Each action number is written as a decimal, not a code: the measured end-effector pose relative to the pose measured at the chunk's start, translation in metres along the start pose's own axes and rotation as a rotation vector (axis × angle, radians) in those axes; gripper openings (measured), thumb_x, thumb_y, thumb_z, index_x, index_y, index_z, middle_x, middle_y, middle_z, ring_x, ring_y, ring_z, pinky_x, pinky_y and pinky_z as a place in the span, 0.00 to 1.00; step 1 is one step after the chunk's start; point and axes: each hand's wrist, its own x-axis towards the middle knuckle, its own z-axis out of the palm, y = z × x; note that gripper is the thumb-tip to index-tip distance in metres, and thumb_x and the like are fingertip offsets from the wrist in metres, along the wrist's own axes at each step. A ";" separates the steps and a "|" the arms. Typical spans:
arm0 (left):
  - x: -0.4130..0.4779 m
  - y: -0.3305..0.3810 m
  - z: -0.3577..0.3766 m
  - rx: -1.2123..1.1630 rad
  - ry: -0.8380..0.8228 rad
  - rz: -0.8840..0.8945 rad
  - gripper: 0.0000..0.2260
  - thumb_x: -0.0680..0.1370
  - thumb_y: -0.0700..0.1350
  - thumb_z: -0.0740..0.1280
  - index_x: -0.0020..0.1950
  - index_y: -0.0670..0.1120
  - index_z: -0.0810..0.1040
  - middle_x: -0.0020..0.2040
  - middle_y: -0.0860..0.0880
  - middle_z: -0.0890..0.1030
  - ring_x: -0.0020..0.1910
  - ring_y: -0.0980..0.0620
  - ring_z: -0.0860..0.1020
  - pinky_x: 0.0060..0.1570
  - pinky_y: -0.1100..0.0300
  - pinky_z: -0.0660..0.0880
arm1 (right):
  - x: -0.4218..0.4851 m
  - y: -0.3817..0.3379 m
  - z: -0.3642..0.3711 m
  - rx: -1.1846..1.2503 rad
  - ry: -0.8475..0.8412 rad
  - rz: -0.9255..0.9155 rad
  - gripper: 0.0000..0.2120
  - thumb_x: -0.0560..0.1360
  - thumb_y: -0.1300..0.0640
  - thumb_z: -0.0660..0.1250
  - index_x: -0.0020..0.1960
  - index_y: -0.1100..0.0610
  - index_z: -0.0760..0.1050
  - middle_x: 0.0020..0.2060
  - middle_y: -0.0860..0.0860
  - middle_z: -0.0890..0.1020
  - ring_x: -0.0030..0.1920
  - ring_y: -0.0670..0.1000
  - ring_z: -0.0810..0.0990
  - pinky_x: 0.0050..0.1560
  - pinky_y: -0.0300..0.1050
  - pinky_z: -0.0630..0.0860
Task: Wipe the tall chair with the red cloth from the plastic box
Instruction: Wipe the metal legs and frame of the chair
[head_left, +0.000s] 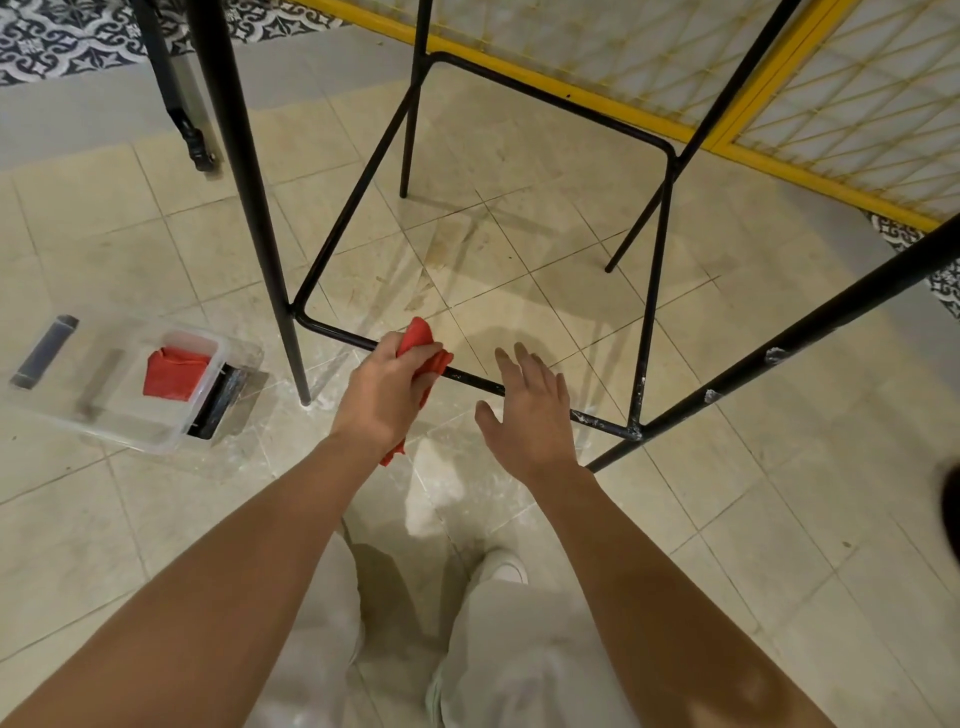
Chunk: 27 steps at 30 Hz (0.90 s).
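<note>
Left hand (387, 392) grips the red cloth (422, 347) against the tall chair (519, 218)'s footrest bar; right hand (530, 410) hovers beside it, fingers spread.

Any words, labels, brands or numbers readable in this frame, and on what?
None. The clear plastic box, the crumpled red cloth in the left hand, the black metal chair frame and the yellow mesh panel show no lettering; the black-and-white floor tiles carry ornament only.
</note>
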 end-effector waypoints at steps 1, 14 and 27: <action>-0.001 0.001 0.001 -0.003 0.028 -0.012 0.16 0.80 0.44 0.62 0.67 0.48 0.74 0.65 0.46 0.72 0.57 0.44 0.76 0.59 0.58 0.71 | 0.000 0.000 0.000 0.003 -0.005 0.003 0.30 0.79 0.49 0.59 0.77 0.54 0.51 0.77 0.52 0.51 0.76 0.52 0.48 0.75 0.53 0.43; 0.003 0.013 0.021 -0.111 -0.125 0.092 0.16 0.78 0.44 0.65 0.66 0.51 0.75 0.58 0.48 0.74 0.56 0.50 0.75 0.52 0.70 0.64 | 0.001 0.001 0.002 0.146 0.048 0.053 0.34 0.78 0.52 0.61 0.77 0.55 0.48 0.77 0.53 0.50 0.76 0.53 0.48 0.76 0.51 0.43; 0.003 0.020 0.030 -0.124 -0.098 0.037 0.15 0.79 0.46 0.63 0.67 0.51 0.74 0.58 0.47 0.72 0.51 0.49 0.76 0.49 0.66 0.66 | 0.000 0.006 0.002 0.195 0.031 0.060 0.36 0.75 0.54 0.65 0.77 0.54 0.51 0.77 0.53 0.50 0.76 0.53 0.48 0.76 0.52 0.44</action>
